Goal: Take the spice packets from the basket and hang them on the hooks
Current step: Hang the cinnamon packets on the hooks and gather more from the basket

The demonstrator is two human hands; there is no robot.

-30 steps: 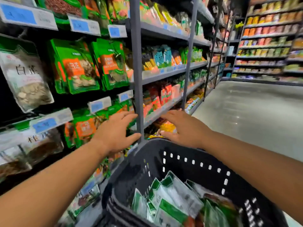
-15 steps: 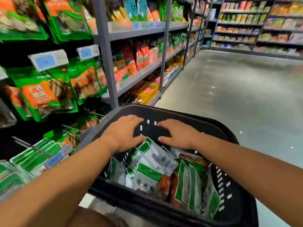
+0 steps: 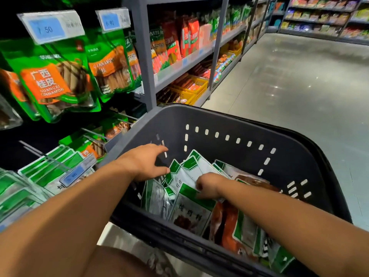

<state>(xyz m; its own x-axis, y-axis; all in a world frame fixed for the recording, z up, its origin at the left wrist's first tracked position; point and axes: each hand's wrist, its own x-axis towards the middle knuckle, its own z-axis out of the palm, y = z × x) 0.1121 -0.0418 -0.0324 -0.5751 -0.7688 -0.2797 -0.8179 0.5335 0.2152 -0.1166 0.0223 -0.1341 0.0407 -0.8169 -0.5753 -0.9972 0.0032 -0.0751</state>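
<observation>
The packets (image 3: pixel 191 208) lay in a loose heap on the bottom of the dark slotted basket (image 3: pixel 239 120), which sat low in front of us beside the shelving. Most were flat white pouches with a green band across the top and a green panel lower down, printed with black Chinese characters. Several had clear windows showing reddish-brown contents, and a few on the right side were mostly red-orange. They overlapped and leaned at mixed angles, some standing on edge against the left wall.

Our left hand (image 3: pixel 145 162) hung inside the basket over the left of the heap, fingers spread and relaxed, its thumb just beside the green top of one pouch. Our right hand (image 3: pixel 207 186) was down on the heap with its fingers curled under. The fingertips were hidden, so we could not tell whether it held a pouch.

To the left, wire hooks (image 3: pixel 46 154) carried rows of similar green-and-white pouches. Above them hung green cinnamon bags (image 3: pixel 50 80) with orange labels.
</observation>
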